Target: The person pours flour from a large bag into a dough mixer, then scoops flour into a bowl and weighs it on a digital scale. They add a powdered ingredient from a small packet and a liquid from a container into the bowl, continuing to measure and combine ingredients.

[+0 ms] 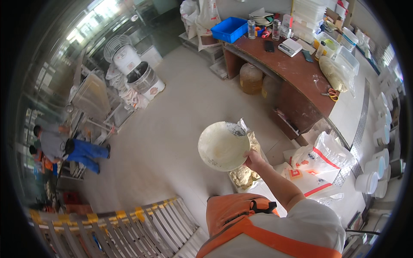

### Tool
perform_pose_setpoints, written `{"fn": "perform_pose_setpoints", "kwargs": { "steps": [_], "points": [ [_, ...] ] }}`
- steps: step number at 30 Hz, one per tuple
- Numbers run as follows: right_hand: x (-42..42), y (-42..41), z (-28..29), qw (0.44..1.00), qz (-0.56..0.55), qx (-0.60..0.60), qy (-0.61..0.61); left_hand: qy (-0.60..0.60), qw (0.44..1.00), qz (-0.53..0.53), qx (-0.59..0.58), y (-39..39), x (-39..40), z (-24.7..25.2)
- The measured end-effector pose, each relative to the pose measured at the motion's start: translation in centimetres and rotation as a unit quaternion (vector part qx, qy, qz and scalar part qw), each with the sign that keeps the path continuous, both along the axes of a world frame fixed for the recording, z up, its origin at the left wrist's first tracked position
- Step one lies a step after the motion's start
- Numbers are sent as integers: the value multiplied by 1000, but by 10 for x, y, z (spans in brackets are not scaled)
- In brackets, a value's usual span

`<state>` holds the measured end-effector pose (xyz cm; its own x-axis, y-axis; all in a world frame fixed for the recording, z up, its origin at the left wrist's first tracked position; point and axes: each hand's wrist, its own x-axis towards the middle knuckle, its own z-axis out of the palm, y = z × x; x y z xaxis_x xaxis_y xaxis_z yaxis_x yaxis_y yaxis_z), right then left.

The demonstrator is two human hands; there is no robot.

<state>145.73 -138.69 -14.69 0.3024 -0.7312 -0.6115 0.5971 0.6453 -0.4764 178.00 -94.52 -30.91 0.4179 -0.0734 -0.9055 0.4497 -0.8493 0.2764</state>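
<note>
In my right hand point(254, 160) is the rim of a wide round bowl point(222, 146), held out in front of me. A pale powdery coat covers most of its inside, with a dark speckled patch near the far rim. Behind and below the bowl, partly hidden by it, lie lumpy pale yellowish pieces point(242, 177) that look like dough, in a low container. My left hand is out of view. An orange apron point(238, 209) hangs in front of my body.
Flour-type sacks point(309, 171) stand right of my arm. Ahead is a brown desk point(290, 74) holding a digital scale point(290, 47), scissors point(331, 94) and a blue crate point(229, 29). A dough mixer point(138, 71), a slatted metal rack point(129, 229) and a co-worker point(67, 145) are leftward.
</note>
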Motion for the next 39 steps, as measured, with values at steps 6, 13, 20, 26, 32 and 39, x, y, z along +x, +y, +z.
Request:
{"fn": "perform_pose_setpoints", "kwargs": {
  "steps": [6,13,20,26,32,39],
  "points": [
    [37,-57,-29,991,-128,-12,30,-9,998,-57,-13,-167,162,-4],
    [54,-72,-21,936,-338,44,90,-81,962,-249,-78,-499,323,52],
    [67,-91,-54,848,-508,95,113,-41,852,-491,-177,-798,271,58],
    [53,-212,-73,821,-551,123,83,15,793,-606,-48,-876,220,42],
    [23,-317,-34,795,-595,80,87,-12,818,-572,59,-917,263,14],
    [-19,-378,-15,743,-657,45,120,-149,294,-944,-33,-1073,197,-44]
  ]
}}
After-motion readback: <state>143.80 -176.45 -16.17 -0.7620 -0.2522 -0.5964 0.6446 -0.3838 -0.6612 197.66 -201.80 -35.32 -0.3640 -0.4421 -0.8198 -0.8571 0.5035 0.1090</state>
